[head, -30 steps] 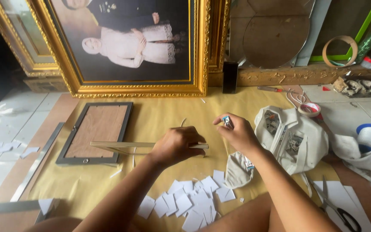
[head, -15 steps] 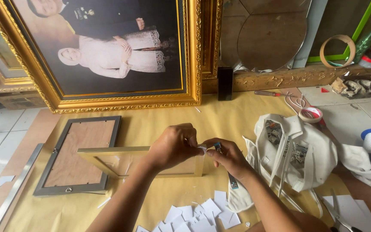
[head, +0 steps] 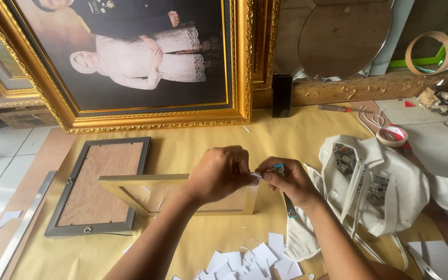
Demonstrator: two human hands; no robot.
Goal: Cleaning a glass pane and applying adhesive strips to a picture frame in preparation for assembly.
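both hands meet at the right corner of the small gold frame [head: 182, 194]: left hand [head: 221, 173] grips that corner, right hand [head: 289, 181] pinches a blue-tipped tool [head: 280, 170] against it; the frame's long axis runs leftward.

framing workshop: gilded portrait frame [head: 130, 67], grey frame [head: 97, 186], tape roll [head: 392, 136], card scraps [head: 250, 259].

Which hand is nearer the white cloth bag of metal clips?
Right. The right hand sits just left of the white cloth bag; the left hand is farther left, on the gold frame.
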